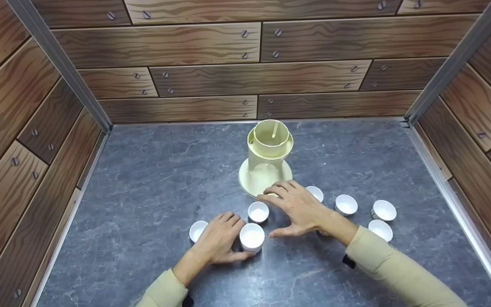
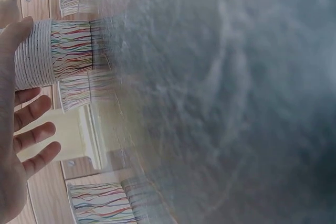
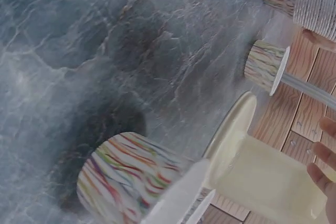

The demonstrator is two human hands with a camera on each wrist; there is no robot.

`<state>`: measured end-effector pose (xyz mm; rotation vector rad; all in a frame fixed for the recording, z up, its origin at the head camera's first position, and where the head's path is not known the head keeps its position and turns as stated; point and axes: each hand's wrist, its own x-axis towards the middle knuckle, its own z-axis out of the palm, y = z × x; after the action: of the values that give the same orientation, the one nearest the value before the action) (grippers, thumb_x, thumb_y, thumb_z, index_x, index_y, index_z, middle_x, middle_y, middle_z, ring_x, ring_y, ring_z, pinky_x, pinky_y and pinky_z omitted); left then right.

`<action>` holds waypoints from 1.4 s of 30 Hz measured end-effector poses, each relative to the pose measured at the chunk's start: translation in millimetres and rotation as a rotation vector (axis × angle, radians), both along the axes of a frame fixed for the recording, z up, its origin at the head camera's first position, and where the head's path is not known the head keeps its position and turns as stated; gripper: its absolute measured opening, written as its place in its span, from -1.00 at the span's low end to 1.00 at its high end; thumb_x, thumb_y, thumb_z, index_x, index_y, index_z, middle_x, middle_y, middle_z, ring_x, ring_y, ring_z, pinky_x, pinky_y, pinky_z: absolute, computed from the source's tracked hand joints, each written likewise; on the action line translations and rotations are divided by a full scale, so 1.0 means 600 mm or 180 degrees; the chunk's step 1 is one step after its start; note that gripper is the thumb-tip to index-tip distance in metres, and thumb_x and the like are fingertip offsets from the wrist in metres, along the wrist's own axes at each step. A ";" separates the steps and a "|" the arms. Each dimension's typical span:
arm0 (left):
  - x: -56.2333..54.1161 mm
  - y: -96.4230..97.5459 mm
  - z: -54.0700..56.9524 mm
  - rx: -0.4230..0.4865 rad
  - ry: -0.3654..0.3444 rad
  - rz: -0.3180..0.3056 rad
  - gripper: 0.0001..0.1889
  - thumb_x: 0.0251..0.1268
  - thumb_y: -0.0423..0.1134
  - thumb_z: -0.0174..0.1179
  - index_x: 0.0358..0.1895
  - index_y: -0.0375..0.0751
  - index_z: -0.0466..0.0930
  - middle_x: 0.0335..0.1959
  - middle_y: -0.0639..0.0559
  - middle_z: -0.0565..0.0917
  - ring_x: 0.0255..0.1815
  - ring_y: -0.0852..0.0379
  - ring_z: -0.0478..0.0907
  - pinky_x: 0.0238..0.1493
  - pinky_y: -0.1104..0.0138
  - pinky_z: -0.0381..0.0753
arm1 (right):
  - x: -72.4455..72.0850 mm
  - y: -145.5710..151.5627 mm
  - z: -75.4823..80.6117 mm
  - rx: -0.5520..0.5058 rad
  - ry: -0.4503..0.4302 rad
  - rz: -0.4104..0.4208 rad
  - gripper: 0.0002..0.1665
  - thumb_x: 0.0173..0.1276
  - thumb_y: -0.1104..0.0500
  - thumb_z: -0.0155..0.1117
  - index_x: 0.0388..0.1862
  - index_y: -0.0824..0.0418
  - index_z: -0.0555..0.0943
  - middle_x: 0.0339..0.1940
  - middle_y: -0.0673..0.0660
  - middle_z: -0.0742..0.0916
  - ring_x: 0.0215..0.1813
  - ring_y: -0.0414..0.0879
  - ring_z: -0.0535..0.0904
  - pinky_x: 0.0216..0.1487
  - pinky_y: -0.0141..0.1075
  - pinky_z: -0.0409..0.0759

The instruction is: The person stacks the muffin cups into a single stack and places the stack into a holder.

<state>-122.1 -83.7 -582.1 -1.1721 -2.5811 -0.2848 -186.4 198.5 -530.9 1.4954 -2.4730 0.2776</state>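
Note:
A stack of nested paper cups with colourful wavy stripes stands upright on the table; the stacked rims show in the left wrist view. My left hand grips this stack between thumb and index finger, its other fingers loosely extended. A single paper cup stands just behind the stack. My right hand hovers to its right, fingers spread, holding nothing. Behind them stands a pale yellow cylinder on a round base, with a narrower tube in its top. In the right wrist view, another striped cup is close by.
One paper cup stands left of my left hand. To the right are several more cups, one partly under my right forearm. Wood-patterned walls enclose the grey marbled tabletop at the back and sides.

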 end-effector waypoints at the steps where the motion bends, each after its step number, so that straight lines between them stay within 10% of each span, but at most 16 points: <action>1: 0.000 0.000 0.000 -0.0003 -0.0005 -0.0001 -0.29 0.05 0.52 0.21 -0.10 -0.09 0.53 -0.22 0.05 0.58 -0.15 0.05 0.49 -0.12 0.17 0.52 | -0.001 0.001 -0.002 0.0026 0.0004 -0.0012 0.17 0.10 -0.66 0.14 0.54 -0.02 0.33 0.24 0.10 0.55 0.26 0.05 0.42 0.23 0.00 0.37; 42: 0.000 0.001 -0.002 0.0021 0.0020 0.0012 -0.28 0.04 0.52 0.22 -0.08 -0.07 0.54 -0.20 0.05 0.58 -0.13 0.05 0.48 -0.09 0.17 0.52 | -0.027 -0.026 -0.077 0.0620 0.0149 -0.0459 0.12 0.22 -0.68 -0.06 0.42 0.13 0.44 0.20 0.15 0.57 0.24 0.13 0.43 0.24 0.04 0.37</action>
<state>-122.0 -83.0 -583.5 -1.1640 -2.5745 -0.2883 -202.7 182.8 -576.9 1.3652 -2.6167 -0.0249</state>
